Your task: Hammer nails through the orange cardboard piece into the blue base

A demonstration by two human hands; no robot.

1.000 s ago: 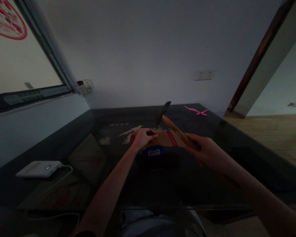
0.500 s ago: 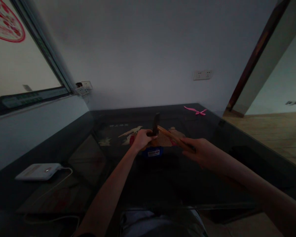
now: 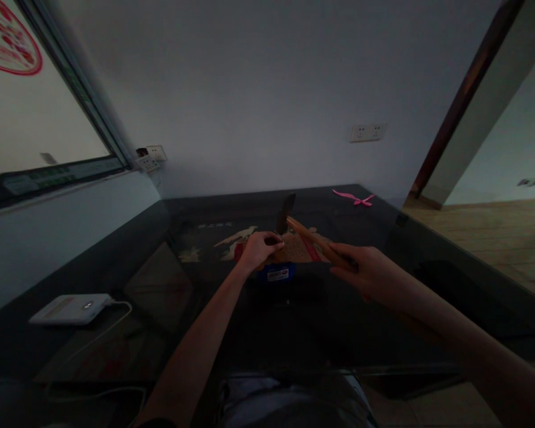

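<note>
A hammer [image 3: 310, 235] with a wooden handle and dark head is gripped near its handle's end by my right hand [image 3: 361, 267]. Its head is raised just above and right of my left hand's fingertips. My left hand [image 3: 259, 249] has thumb and fingers pinched at the left part of a tan, dotted piece [image 3: 296, 248] with red edges; what sits between the fingertips is too small to make out. Below that piece, a blue object [image 3: 277, 273] with a white label rests on the dark table [image 3: 285, 333].
A white device [image 3: 69, 310] with a white cable lies on the table at the left. Near the back right corner is a pink ribbon [image 3: 359, 201]. Wall sockets [image 3: 368, 132] are above the table, and a window stands at the left.
The hammer's head has risen slightly away from my left hand's fingertips, and my right hand has shifted a little. My left hand stays almost in place.
</note>
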